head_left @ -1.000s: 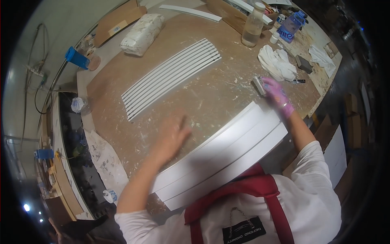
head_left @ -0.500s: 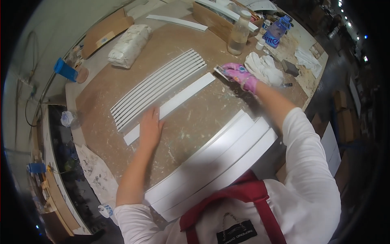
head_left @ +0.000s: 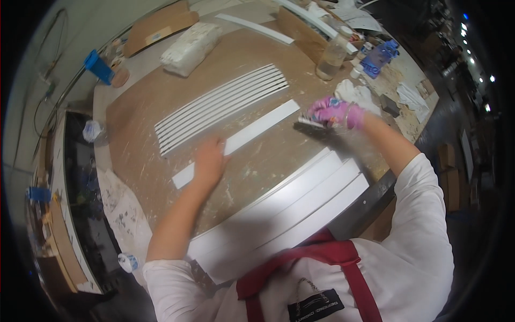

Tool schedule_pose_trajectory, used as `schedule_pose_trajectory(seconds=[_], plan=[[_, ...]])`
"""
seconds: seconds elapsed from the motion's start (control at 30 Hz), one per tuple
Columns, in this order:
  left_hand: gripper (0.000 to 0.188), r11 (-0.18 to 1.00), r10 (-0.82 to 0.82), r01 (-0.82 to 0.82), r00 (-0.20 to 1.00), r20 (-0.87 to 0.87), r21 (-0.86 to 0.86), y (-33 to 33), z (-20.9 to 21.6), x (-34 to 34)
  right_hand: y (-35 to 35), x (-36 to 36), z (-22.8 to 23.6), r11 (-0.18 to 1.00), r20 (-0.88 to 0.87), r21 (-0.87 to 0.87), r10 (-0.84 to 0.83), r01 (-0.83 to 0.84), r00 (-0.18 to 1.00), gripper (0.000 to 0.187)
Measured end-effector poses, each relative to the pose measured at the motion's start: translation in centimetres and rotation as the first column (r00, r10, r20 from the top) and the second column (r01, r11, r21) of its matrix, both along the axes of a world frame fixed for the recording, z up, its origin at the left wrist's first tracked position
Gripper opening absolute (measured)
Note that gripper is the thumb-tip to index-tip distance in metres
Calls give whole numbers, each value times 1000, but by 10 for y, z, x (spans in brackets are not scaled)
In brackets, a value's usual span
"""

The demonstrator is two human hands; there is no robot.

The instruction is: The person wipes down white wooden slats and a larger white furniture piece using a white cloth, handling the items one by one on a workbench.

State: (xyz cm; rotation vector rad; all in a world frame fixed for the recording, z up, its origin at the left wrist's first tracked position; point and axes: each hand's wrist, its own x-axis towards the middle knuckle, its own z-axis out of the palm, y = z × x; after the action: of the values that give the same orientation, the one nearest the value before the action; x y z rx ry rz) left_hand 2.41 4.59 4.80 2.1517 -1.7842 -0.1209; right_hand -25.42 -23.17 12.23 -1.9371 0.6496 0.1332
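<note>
A long white strip (head_left: 261, 126) lies slantwise on the brown work table (head_left: 257, 177). My bare left hand (head_left: 209, 160) rests across its lower left part, thumb at the near edge and fingers over the far side. Beyond the strip's far right end, my right hand (head_left: 335, 112) wears a pink patterned glove. Its fingers are closed round a small flat block (head_left: 311, 123) with a pale edge, held apart from the strip. The block's exact kind is blurred. Several narrow white slats (head_left: 222, 107) lie side by side just behind the strip.
Wide white boards (head_left: 279, 209) are stacked along the near edge. A jar of liquid (head_left: 332, 56), a blue-purple bottle (head_left: 380, 58), white cloth (head_left: 357, 95) and a dark block (head_left: 390, 105) stand or lie at right. A wrapped white bundle (head_left: 191, 49) and blue cup (head_left: 98, 66) are farther back.
My right hand has moved the block off the strip's far end, nearer to me and tilted differently. My left hand stays on the strip, its fingers more bent. The whole view has shifted slightly.
</note>
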Motion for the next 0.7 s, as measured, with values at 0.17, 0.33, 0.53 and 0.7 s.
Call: schedule_pose_trajectory(seconds=[0.17, 0.33, 0.53, 0.7], plan=[[41, 997, -54, 45, 989, 140, 68, 4, -18, -25, 69, 111, 19, 778, 150, -585, 382, -229, 912, 36], [36, 948, 62, -52, 998, 22, -313, -9, -71, -36, 212, 257, 6, 445, 140, -717, 846, -536, 515, 19], [33, 977, -115, -21, 791, -601, -214, 2, -25, -47, 275, 297, -36, 54, -247, -727, 909, -684, 335, 13], [31, 923, -6, -86, 971, -237, -375, -25, -42, -46, 241, 321, -9, 536, -112, -644, 640, -546, 760, 19]])
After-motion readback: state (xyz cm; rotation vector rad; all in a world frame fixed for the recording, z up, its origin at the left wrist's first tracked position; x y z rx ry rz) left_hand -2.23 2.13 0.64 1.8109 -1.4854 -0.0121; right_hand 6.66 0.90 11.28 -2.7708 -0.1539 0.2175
